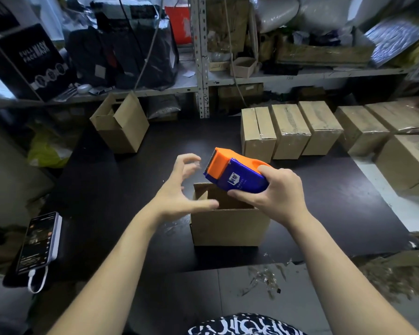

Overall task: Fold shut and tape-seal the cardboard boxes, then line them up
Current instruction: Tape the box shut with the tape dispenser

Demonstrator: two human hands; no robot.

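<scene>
A small cardboard box (230,226) stands on the dark table in front of me, its top open. My right hand (273,194) grips an orange and blue tape dispenser (235,169) just above the box, blade end pointing left. My left hand (182,192) hovers at the box's left side, fingers spread and loosely curled, holding nothing that I can make out; a clear tape end may run near its fingertips. Several taped boxes (290,129) stand in a row at the back right. Another open box (121,124) sits at the back left.
A phone on a power bank (38,243) with a white cable lies at the table's left edge. Scraps of tape (266,276) litter the floor at lower right. Metal shelving (203,56) packed with bags and boxes stands behind the table. More sealed boxes (406,160) sit at far right.
</scene>
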